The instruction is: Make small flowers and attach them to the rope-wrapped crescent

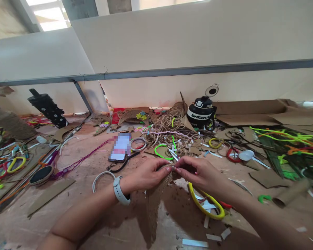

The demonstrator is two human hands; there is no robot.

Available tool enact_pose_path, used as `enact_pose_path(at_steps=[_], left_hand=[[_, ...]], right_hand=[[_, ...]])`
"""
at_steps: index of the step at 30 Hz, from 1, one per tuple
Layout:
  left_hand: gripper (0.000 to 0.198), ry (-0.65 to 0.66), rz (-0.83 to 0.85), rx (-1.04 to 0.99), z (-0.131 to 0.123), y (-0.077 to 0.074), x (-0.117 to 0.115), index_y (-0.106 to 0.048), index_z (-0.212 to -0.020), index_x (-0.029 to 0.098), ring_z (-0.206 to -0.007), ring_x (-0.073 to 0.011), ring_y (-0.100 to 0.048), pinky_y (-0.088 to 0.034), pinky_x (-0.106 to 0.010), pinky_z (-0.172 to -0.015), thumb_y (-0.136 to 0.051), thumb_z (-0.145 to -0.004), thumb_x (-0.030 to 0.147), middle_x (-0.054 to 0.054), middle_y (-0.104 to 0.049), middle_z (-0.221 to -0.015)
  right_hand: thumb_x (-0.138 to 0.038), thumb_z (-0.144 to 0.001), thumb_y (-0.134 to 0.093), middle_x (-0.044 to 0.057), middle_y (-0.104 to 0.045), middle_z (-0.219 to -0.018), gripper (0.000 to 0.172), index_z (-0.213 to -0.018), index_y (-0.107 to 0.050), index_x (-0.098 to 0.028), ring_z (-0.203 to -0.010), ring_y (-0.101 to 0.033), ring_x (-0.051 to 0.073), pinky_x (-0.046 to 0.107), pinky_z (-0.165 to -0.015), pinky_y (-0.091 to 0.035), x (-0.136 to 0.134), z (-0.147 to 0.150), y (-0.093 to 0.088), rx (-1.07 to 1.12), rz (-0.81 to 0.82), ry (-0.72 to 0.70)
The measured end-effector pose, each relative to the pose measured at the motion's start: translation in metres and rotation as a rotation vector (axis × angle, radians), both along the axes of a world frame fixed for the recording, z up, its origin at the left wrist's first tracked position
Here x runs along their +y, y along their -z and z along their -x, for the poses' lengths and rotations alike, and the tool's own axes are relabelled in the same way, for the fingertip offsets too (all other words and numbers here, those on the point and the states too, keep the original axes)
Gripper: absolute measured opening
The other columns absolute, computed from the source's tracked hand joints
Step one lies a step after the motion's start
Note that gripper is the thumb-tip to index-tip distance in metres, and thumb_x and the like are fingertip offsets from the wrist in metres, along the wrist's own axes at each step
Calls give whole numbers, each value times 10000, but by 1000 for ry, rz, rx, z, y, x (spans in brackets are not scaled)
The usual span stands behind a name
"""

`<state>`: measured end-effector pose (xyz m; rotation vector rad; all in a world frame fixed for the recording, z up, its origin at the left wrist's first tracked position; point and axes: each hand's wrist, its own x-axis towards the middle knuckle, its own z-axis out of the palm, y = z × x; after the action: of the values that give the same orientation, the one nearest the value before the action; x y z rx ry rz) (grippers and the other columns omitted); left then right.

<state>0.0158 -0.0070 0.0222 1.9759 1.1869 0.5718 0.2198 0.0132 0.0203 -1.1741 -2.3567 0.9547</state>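
Observation:
Both hands meet at the upper end of a curved, pointed piece covered in brown jute twine point(153, 208), whose tip hangs down toward me. My left hand point(152, 173), with a pale watch on the wrist, grips it between thumb and fingers. My right hand point(198, 170) is closed in a pinch at the same end; fine detail between the fingertips is hidden. Just beyond the fingers a bright green loop point(161, 152) and a metal blade-like tip lie by the twine. Under my right forearm rests a yellow loop handle point(207, 205) beside white scraps.
A phone point(119, 147) lies left of centre near a tape roll point(138, 143). Tangled twine point(169, 121) and a black bottle point(201, 113) stand at the back. Cardboard pieces point(267, 178), a cardboard tube point(292, 194), scissors point(9, 168) and coloured cords point(292, 140) crowd the sides.

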Motion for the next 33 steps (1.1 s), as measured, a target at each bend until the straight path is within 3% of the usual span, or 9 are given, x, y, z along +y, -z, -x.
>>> enact_pose_path(at_steps=[9, 20, 33], left_hand=[[293, -11, 102, -93, 0, 8, 3, -692, -924, 130, -913, -181, -595, -451, -255, -789, -444, -923, 287, -50, -695, -971], [329, 19, 12, -68, 2, 8, 4, -697, -898, 151, -932, -188, -590, -455, -256, -800, -415, -944, 315, -39, -686, -855], [279, 25, -30, -7, 1, 5, 3, -700, -929, 163, -887, -179, -595, -460, -241, -730, -488, -922, 345, -39, -694, -878]], right_hand=[[-375, -870, -553, 2, -639, -718, 186, -864, -624, -202, -639, -545, 139, 235, -557, -406, 0, 2, 7, 85, 115, 20], [-344, -839, -582, -19, -604, -659, 142, -815, -613, -208, -596, -520, 131, 236, -524, -366, 0, 3, 10, 110, 139, 41], [-368, -848, -572, -15, -604, -680, 183, -806, -628, -199, -622, -505, 130, 235, -546, -379, 6, -1, 15, 135, 165, 49]])
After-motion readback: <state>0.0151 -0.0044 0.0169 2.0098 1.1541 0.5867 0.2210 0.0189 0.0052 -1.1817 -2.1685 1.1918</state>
